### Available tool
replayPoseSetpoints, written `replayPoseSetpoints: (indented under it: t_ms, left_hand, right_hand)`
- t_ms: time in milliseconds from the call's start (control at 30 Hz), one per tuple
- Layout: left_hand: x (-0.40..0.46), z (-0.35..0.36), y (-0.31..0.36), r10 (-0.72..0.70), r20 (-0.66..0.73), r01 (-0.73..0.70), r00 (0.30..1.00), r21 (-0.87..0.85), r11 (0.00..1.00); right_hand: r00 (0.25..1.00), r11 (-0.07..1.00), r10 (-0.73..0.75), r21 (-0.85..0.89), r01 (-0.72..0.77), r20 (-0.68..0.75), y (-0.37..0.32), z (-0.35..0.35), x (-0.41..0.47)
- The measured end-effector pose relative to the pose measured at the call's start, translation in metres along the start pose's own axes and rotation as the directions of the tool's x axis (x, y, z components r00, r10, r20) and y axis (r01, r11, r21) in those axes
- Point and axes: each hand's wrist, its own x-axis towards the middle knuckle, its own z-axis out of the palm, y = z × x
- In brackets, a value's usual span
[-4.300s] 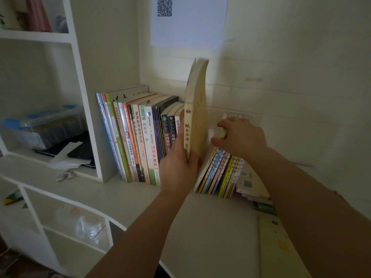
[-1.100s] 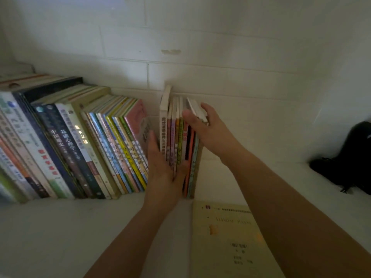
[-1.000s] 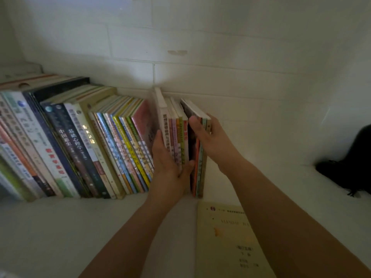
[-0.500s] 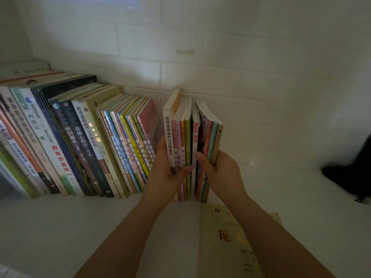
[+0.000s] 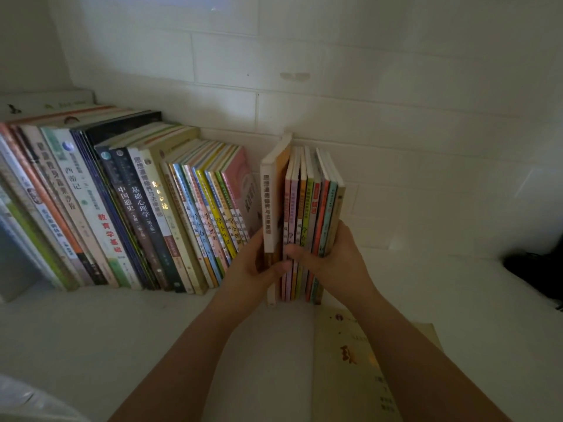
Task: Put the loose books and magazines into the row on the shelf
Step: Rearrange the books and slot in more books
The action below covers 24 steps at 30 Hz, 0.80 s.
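A bundle of several thin colourful books [image 5: 304, 202] stands upright on the white shelf [image 5: 122, 330], a gap apart from the leaning row of books [image 5: 137, 208] to its left. My left hand [image 5: 253, 269] grips the bundle's left side at the thicker white-spined book. From the right, my right hand [image 5: 332, 260] grips the same bundle, thumb across the spines. A pale yellow book [image 5: 350, 360] lies flat on the shelf in front of the bundle, partly under my right forearm.
A white brick wall [image 5: 335, 102] runs behind the books. A black object [image 5: 539, 272] lies at the far right of the shelf. The row's left end goes out of view.
My right hand slid from the top of the bundle down to its lower right side, and both hands have squared the bundle upright. The view moved closer.
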Motion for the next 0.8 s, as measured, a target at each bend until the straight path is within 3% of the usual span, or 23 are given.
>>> replayPoseSetpoints:
  t_ms: [100, 200, 300, 367, 433, 533, 633, 700, 800]
  left_hand:
    - [-0.021, -0.018, 0.005, -0.051, -0.093, 0.053, 0.994, 0.02, 0.998]
    - [-0.052, -0.045, 0.01, -0.132, -0.108, 0.107, 0.985, -0.209, 0.972]
    - [-0.077, -0.07, 0.009, -0.265, -0.142, 0.163, 0.954, -0.495, 0.853]
    - [-0.091, -0.086, 0.007, -0.361, -0.141, 0.233, 0.922, -0.542, 0.808]
    - [-0.1, -0.101, 0.01, -0.415, -0.093, 0.312, 0.905, -0.518, 0.796]
    - [-0.102, -0.11, 0.026, -0.487, 0.1, 0.481, 0.868, -0.419, 0.77]
    - [-0.1, -0.108, 0.029, -0.572, 0.194, 0.595, 0.797, -0.087, 0.799]
    - [-0.101, -0.101, 0.024, -0.603, 0.157, 0.596, 0.782, 0.097, 0.797]
    - [-0.104, -0.08, 0.013, -0.578, 0.001, 0.573, 0.816, 0.123, 0.81]
  right_hand:
    - [1.0, 1.0, 0.014, 0.027, -0.013, -0.014, -0.003, -0.004, -0.005]
    - [1.0, 0.998, 0.02, 0.065, -0.02, -0.003, -0.004, -0.005, -0.005]
    - [0.999, 0.995, 0.038, 0.086, -0.04, 0.026, -0.008, -0.007, -0.005]
    - [0.998, 0.994, 0.041, 0.099, -0.046, 0.053, -0.013, -0.009, -0.006]
    - [0.997, 0.995, 0.033, 0.087, -0.039, 0.074, -0.017, -0.011, -0.006]
    - [0.993, 0.998, 0.055, 0.022, -0.057, 0.104, -0.025, -0.013, -0.003]
    - [0.988, 0.994, 0.085, -0.082, -0.075, 0.132, -0.038, -0.014, -0.002]
    - [0.985, 0.986, 0.094, -0.148, -0.073, 0.146, -0.045, -0.013, -0.001]
    - [0.983, 0.971, 0.091, -0.233, -0.052, 0.157, -0.052, -0.005, 0.0]
